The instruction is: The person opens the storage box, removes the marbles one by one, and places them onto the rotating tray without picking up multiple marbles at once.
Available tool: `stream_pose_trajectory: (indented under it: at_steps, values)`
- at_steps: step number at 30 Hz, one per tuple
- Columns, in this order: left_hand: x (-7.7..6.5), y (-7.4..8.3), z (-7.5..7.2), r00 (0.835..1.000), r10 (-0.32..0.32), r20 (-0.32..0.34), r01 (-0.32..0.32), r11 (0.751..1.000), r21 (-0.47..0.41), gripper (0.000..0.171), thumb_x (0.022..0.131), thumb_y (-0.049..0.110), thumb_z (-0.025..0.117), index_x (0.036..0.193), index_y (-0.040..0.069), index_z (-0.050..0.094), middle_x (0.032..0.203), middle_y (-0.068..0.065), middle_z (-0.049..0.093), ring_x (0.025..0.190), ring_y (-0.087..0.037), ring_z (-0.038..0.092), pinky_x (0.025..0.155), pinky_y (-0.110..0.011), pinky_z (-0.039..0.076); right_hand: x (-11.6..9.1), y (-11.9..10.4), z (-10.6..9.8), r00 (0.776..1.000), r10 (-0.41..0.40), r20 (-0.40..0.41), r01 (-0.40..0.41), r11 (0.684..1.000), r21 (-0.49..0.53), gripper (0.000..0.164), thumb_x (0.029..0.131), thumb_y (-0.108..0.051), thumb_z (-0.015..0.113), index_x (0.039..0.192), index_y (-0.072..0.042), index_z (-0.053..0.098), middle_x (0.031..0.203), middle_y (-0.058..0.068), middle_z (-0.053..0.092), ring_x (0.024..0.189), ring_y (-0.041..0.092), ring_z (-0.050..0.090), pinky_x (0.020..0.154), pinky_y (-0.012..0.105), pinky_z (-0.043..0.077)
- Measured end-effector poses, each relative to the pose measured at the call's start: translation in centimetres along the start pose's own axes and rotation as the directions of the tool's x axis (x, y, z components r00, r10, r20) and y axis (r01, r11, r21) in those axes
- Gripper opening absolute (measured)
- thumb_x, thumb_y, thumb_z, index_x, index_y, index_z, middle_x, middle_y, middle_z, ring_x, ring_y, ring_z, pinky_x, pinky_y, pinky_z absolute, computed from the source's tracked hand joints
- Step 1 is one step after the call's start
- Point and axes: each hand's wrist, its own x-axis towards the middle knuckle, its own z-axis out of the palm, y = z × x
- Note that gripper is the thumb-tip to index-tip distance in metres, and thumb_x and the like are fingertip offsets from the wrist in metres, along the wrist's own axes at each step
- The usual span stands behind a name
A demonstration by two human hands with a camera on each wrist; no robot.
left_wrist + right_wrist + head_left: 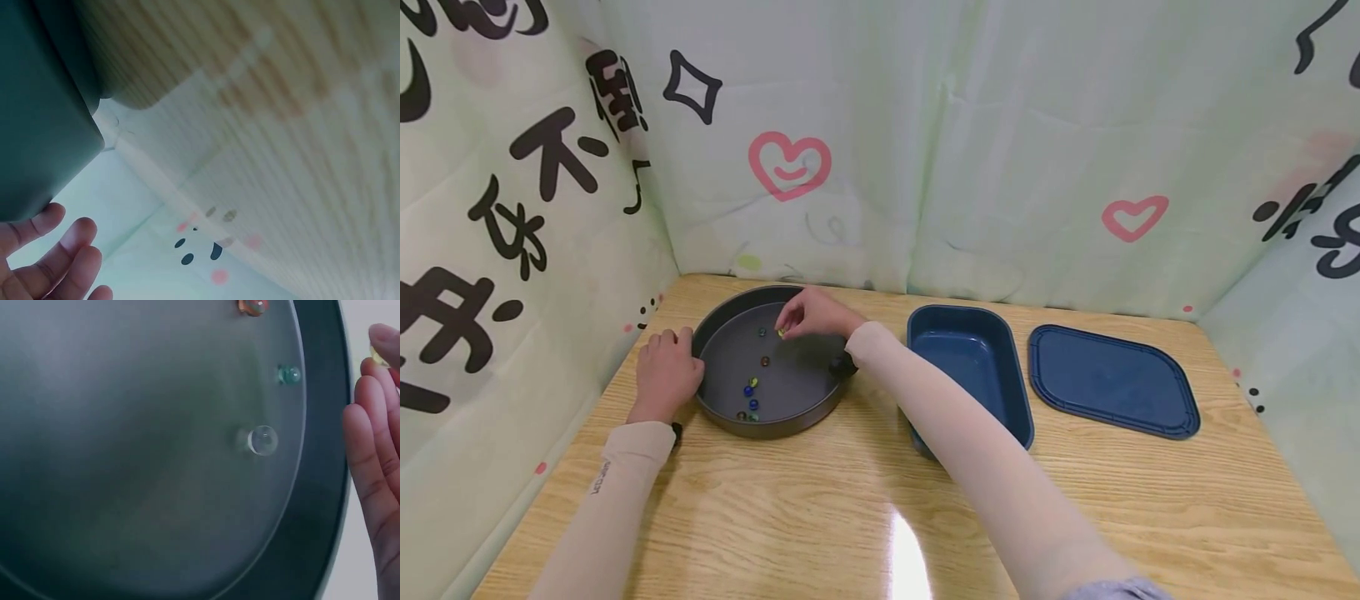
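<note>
A round dark grey pan (801,387) sits on the left of the table with several glass marbles on its bottom. My left hand (666,371) grips the pan's left rim; in the left wrist view its fingers (81,234) lie against the outer wall. Over the far part of the pan, my right hand (822,313) pinches a yellow marble (379,358) between thumb and fingertips. Blue marbles (753,404) lie toward the near left of the pan. The right wrist view shows a clear marble (262,440), a green marble (289,374) and an orange-red marble (254,305).
A deep blue rectangular container (958,327) stands right of the pan, partly hidden under my right forearm. Farther right, its matching flat blue lid (1112,381) lies on the wooden table (760,508). Printed pale curtains (1000,167) hang behind and at both sides.
</note>
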Motion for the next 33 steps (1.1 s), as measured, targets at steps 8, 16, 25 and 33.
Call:
stream_pose_trajectory:
  at_steps: [8,16,25,33]
  values:
    - [-0.1,0.0,0.1,1.000,-0.003,-0.029,0.004,0.999,0.034,0.025,0.083,0.007,0.047,0.104,-0.006,0.048,0.090,-0.028,0.051,0.082,-0.041,0.045,0.072,-0.052,0.039,1.2,0.4,1.5,0.996,0.069,0.061,-0.064,0.994,-0.086,0.011,0.080,-0.009,0.074,0.090,-0.006,0.074,0.090,0.007,0.073,0.077,0.010,0.065,0.069,0.016,0.050]
    - [-0.2,0.2,0.1,0.999,-0.004,-0.047,0.005,1.000,0.029,0.022,0.082,0.007,0.048,0.101,-0.006,0.048,0.089,-0.028,0.051,0.081,-0.041,0.045,0.072,-0.052,0.039,1.9,0.5,2.5,0.987,0.112,0.113,-0.096,0.986,-0.140,0.007,0.077,-0.004,0.075,0.082,-0.008,0.074,0.082,0.004,0.072,0.071,0.006,0.063,0.067,0.017,0.049]
    - [-0.2,0.2,0.1,0.999,-0.020,-0.034,0.020,1.000,0.024,0.022,0.083,0.007,0.047,0.101,-0.006,0.047,0.090,-0.028,0.050,0.083,-0.041,0.045,0.073,-0.052,0.038,1.8,0.0,2.9,0.964,0.181,0.197,-0.136,0.966,-0.220,0.009,0.073,-0.002,0.078,0.079,-0.009,0.074,0.074,0.000,0.068,0.068,0.006,0.058,0.064,0.016,0.047]
    - [-0.2,0.2,0.2,0.999,-0.021,-0.034,0.022,0.999,0.028,0.022,0.083,0.007,0.048,0.101,-0.005,0.047,0.090,-0.027,0.050,0.083,-0.041,0.045,0.072,-0.051,0.038,1.7,-0.6,3.1,0.957,0.194,0.215,-0.127,0.949,-0.290,0.012,0.073,-0.002,0.078,0.081,-0.010,0.074,0.075,-0.002,0.066,0.070,0.006,0.058,0.066,0.017,0.048]
